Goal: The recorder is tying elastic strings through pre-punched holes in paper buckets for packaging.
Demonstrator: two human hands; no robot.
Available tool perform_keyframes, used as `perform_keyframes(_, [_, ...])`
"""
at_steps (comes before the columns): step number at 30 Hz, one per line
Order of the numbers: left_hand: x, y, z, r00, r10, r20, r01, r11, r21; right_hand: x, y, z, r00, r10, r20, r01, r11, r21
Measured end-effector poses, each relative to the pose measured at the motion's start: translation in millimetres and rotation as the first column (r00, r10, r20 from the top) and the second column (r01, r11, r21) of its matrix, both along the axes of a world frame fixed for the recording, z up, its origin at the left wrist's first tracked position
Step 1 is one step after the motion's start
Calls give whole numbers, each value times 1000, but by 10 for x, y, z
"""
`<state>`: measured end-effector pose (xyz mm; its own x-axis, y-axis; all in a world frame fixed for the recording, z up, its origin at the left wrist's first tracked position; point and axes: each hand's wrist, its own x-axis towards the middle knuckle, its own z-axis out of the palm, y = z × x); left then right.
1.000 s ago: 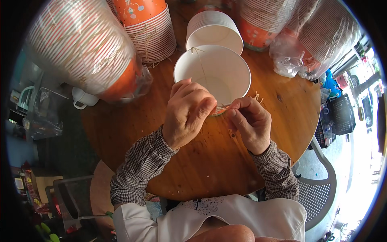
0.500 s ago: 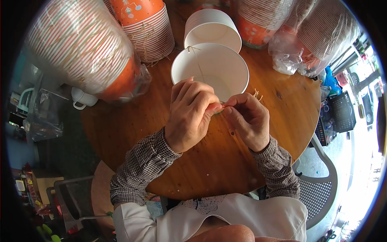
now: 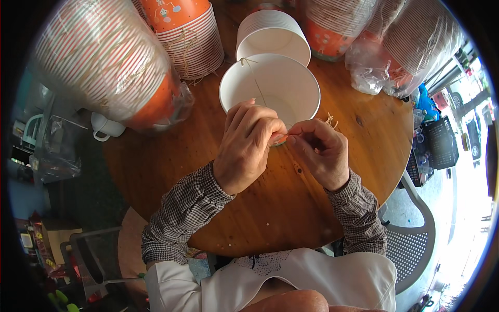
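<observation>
A white paper bucket [image 3: 297, 83] lies tipped on the round table with its mouth toward me. A thin straw-coloured string [image 3: 255, 79] is knotted through its far rim and runs down across the inside to my fingers. My left hand [image 3: 243, 143] is closed at the near rim, thumb and forefinger pinched together there. Against those fingertips, my right hand [image 3: 325, 156] also pinches, thumb to forefinger. Both appear to have the string's end between them, though the fingers mostly hide it. A sliver of orange outer wall shows beneath the left fingertips.
Nested white buckets [image 3: 273, 41] lie just behind. Plastic-wrapped bucket stacks stand at the left [image 3: 104, 62] and right [image 3: 423, 41], with an unwrapped striped stack [image 3: 192, 47] beside the left one. Loose string pieces [image 3: 331, 121] lie on the wooden table [image 3: 249, 218]. A grey chair [image 3: 416, 244] stands at right.
Both hands stay at the near rim; the fingertips have shifted slightly, the right thumb and forefinger pressing closer together. The bucket has moved very slightly up and left.
</observation>
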<state>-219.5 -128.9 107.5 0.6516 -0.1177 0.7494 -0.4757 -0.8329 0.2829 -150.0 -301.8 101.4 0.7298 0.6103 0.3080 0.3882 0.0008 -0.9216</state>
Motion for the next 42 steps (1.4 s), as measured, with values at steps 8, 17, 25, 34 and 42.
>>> perform_keyframes(8, [15, -2, 29, 999, 26, -41, -25, 999, 26, 351, -142, -18, 915, -403, -8, 380, 855, 352])
perform_keyframes(17, [31, 210, 99, 996, 91, -8, -91, 994, -52, 215, 12, -260, 908, -169, 384, 93, 974, 208])
perform_keyframes(25, [-37, 197, 179, 994, 35, -99, -55, 976, -212, 79, 122, -204, 868, -178, 464, 81, 972, 222])
perform_keyframes(34, [-58, 121, 191, 996, 51, -69, -45, 995, 86, -10, 155, -207, 599, -33, 800, -41, 997, 72])
perform_keyframes(42, [-5, 99, 90, 988, 95, -124, -78, 988, 136, -66, 218, -370, 620, 37, 783, -62, 998, 3])
